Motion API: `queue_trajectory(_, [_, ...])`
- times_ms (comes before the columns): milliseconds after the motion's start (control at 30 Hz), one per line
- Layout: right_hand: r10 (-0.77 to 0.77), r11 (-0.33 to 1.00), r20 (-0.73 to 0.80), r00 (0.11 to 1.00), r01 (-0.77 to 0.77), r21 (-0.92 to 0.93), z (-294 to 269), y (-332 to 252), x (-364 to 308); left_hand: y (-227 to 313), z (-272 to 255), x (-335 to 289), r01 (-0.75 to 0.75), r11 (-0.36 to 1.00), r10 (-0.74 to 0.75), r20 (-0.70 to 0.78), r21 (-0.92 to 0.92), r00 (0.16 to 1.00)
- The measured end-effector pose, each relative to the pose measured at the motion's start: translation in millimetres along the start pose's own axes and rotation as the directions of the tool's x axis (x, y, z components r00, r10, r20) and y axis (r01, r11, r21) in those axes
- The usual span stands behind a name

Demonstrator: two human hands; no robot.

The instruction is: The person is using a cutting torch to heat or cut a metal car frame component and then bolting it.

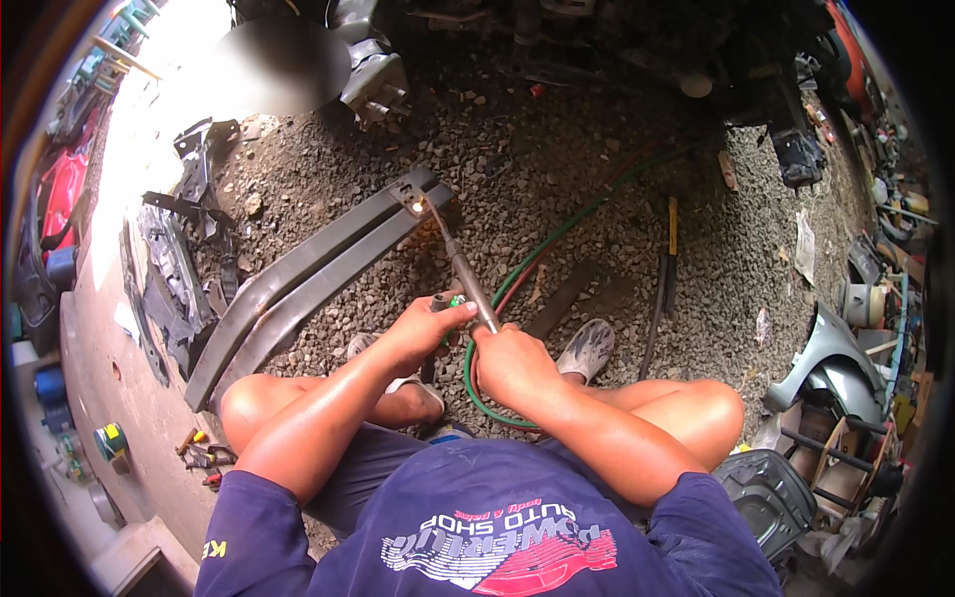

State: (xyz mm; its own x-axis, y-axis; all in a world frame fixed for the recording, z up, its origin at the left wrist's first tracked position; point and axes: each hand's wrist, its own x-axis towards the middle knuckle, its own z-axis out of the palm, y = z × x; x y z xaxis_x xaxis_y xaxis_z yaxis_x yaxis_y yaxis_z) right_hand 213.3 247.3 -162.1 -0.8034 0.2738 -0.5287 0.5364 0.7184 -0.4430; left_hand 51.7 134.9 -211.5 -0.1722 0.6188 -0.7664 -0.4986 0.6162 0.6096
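My right hand (512,363) is wrapped round the handle of a gas torch (463,274), whose thin tip points away from me. A small bright glow shows at the tip, against the end of a long bent grey metal bar (298,264) on the gravel. Beside the torch handle, my left hand (430,328) is closed, its thumb reaching toward the handle. A dark round end and a bit of green stick out of its grip, but I cannot tell what they belong to. A green hose (542,249) and a red one curve round near my hands.
Broken dark car parts (169,269) lie at the left, with hand tools (204,456) by my left knee. A hammer (670,244) with a yellow part lies on the gravel to the right. Farther right are a grey-green fender (824,363) and a dark panel (766,493).
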Motion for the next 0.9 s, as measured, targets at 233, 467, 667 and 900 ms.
queue_trajectory(233, [-0.014,1.0,-0.064,0.998,0.016,0.025,8.2,4.4,1.1,-2.0,0.8,1.7,-0.003,1.0,0.003,-0.008,-0.01,1.0])
queue_trajectory(467, [0.0,1.0,0.002,1.0,0.0,0.004,-0.2,-0.5,0.3,-2.4,-0.1,2.6,0.002,1.0,-0.002,-0.004,-0.005,1.0])
queue_trajectory(667, [0.006,1.0,0.006,1.0,-0.006,0.001,-1.8,-1.8,0.2,-3.9,-1.4,3.9,0.008,1.0,-0.008,-0.002,-0.003,1.0])
queue_trajectory(900, [0.021,1.0,0.008,1.0,-0.021,0.008,-3.1,-3.0,0.7,-0.3,-0.9,2.3,0.015,1.0,-0.015,0.005,-0.005,1.0])
